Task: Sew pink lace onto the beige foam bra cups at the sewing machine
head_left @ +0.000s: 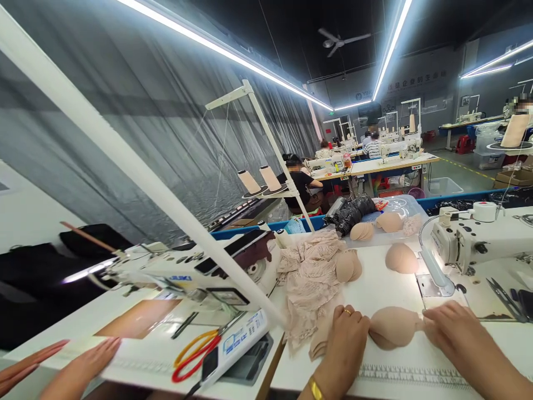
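Head view, left hand: your left hand (347, 339), with a ring and gold bracelet (315, 388), is at the left edge of the beige cup (392, 326); its fingers are bent close together, but you can't tell whether they clamp the edge.
Right hand: your right hand (460, 336) is at the cup's narrow right end, fingers bent close together; the grip underneath is hidden.
Beige cup: it lies between your hands on the white table (375, 289), beyond the printed ruler (416, 376).
Beside your left hand: beige pieces (318, 347) and crumpled lace fabric (310, 278), with stacked cups (348, 265) at the lace's right side.
Beyond your right hand: a sewing machine (470, 241), a single cup (401, 258) left of it, and dark snips (504, 300) to the right.
Neighbouring table: another person's hands (85, 366) rest near a brown sheet (139, 318); red-and-yellow-handled scissors (195, 355) lie to their right.
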### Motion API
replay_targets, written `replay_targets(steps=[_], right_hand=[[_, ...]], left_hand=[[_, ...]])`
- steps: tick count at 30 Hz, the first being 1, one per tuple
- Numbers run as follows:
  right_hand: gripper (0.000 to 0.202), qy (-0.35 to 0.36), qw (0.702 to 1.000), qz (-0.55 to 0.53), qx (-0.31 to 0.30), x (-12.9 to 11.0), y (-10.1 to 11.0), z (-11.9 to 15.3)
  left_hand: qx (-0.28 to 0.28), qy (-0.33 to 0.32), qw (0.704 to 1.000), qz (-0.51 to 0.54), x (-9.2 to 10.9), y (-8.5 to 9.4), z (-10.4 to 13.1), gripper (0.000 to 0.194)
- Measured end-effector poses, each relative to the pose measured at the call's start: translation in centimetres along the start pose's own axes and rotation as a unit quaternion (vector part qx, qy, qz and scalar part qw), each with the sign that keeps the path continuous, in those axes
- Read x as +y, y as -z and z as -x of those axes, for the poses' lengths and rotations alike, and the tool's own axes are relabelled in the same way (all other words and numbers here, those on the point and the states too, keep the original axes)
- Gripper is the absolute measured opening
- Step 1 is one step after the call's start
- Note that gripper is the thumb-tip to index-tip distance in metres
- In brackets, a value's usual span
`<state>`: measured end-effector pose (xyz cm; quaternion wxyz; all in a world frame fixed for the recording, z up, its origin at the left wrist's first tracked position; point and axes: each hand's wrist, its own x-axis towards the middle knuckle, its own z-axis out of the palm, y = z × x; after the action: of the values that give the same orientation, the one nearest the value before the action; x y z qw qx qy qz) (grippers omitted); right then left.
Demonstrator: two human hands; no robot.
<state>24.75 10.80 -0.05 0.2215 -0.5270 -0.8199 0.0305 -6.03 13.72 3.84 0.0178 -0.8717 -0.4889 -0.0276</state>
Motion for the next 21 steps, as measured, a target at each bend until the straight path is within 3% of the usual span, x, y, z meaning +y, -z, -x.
replay_targets(steps=[3,7,10,13,17,19,21], right_hand=[[0.025,-0.013,1.000,0.028,0.006,-2.2,-1.8,-2.6],[0.034,-0.009,0.999,0.044,0.018,-2.7,-3.3,-4.1],[0.035,0.003,0.999,0.039,0.021,-3.2,-3.0,-4.3],[0.030,0.004,0.999,0.030,0.034,-3.2,-1.5,-3.5],[0.021,-0.003,0.998,0.035,0.052,0.6,1.1,0.2],[0.021,-0.011,0.998,0.029,0.046,3.6,2.2,3.0],[0.022,-0.027,0.999,0.029,0.023,6.0,3.0,5.4]], left_hand=[[0.014,0.001,1.000,0.004,0.1,0.5,0.1,0.028],[0.068,0.020,0.997,0.015,-1.0,2.3,0.9,0.027],[0.146,0.040,0.988,0.015,-3.3,3.6,2.3,0.027],[0.187,0.074,0.979,0.014,-6.6,3.5,4.2,0.030],[0.230,0.130,0.962,0.063,-10.0,1.7,6.8,0.028],[0.259,0.146,0.946,0.129,-9.7,0.6,8.2,0.034],[0.238,0.142,0.929,0.247,-7.7,-0.6,9.4,0.035]])
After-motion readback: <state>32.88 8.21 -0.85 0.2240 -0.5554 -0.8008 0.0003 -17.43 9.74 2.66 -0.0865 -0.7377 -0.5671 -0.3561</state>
